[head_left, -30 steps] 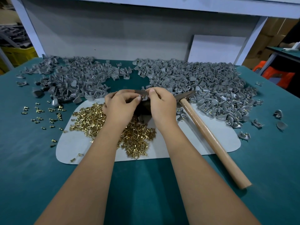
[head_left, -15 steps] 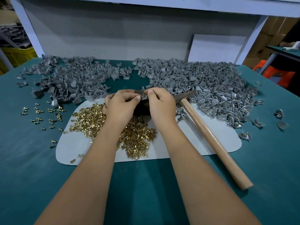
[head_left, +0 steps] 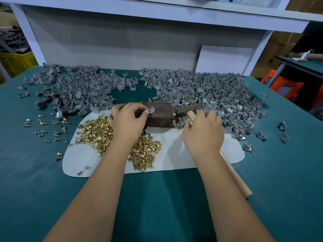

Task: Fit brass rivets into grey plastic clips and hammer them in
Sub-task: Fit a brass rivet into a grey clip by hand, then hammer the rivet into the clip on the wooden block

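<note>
A dark wooden block (head_left: 161,117) stands on the white mat (head_left: 192,159). One grey clip (head_left: 151,110) sits on the block's top left corner, and my left hand (head_left: 128,120) pinches it there with thumb and forefinger. My right hand (head_left: 203,131) lies over the hammer (head_left: 189,109), fingers curled round the wooden handle just below the dark head. The handle's free end (head_left: 236,177) sticks out toward me past my wrist. A heap of brass rivets (head_left: 97,131) lies on the mat, partly under my left wrist.
Large piles of grey clips cover the back left (head_left: 78,95) and back right (head_left: 209,95) of the green table. Loose rivets (head_left: 45,124) are scattered left of the mat, stray clips (head_left: 281,126) to the right. A white shelf frame (head_left: 122,41) closes the back.
My right hand has left the clip and moved right onto the hammer handle. My left hand stays on the clip, and the block between the hands is now uncovered.
</note>
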